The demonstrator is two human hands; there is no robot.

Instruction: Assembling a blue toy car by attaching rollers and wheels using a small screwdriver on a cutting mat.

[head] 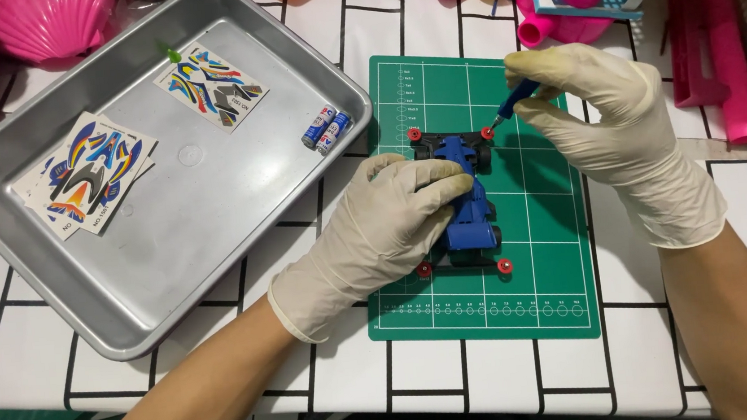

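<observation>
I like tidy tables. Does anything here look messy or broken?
Nothing looks broken. The metal tray sits askew, one corner overlapping the green mat, and two batteries lie loose at that corner. The toy car looks whole.

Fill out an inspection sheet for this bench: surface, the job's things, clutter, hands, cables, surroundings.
Surface: white table with black grid lines; green cutting mat lies on it.
Job's things: blue toy car with red rollers sits on the mat; blue screwdriver tip is at the front right roller.
Clutter: metal tray holds two sticker sheets and two small batteries.
Hands: both gloved; left hand presses on the car, right hand grips the screwdriver.
Cables: nothing seen.
Surroundings: pink plastic toys and a pink shell along the far edge.
</observation>
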